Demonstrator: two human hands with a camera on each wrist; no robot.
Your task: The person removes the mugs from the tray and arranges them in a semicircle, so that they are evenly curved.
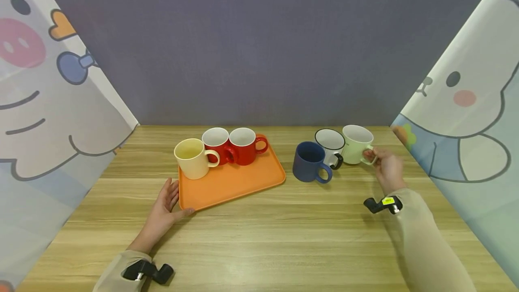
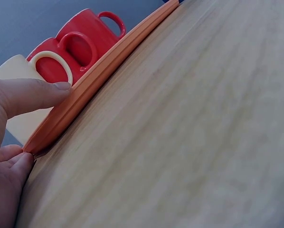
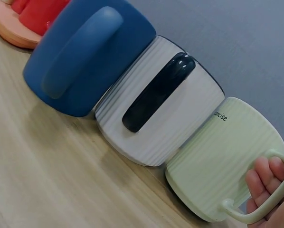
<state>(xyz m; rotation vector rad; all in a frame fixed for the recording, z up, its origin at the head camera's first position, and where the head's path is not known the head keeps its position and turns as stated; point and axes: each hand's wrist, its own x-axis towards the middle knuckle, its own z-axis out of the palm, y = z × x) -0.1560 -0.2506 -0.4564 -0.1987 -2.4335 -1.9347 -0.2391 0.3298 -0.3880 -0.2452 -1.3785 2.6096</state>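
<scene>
My left hand (image 1: pixel 162 203) grips the near-left corner of an orange tray (image 1: pixel 243 186), thumb along the front edge and fingers at the left side. On the tray stand a pale yellow mug (image 1: pixel 193 163) and two red mugs (image 1: pixel 216 143), all upright. At the right, my right hand (image 1: pixel 388 169) holds a light green mug (image 1: pixel 353 148) by its handle. In the right wrist view, fingers (image 3: pixel 263 176) pass through that handle (image 3: pixel 263 209). Left of the green mug are a white mug (image 3: pixel 156 99) with a black handle and a dark blue mug (image 1: pixel 307 166).
A wood-grain table (image 1: pixel 259 247) carries everything. Behind it rises a grey wall panel (image 1: pixel 259 48). Cartoon-printed sheets (image 1: pixel 61 116) flank the table on the left and right.
</scene>
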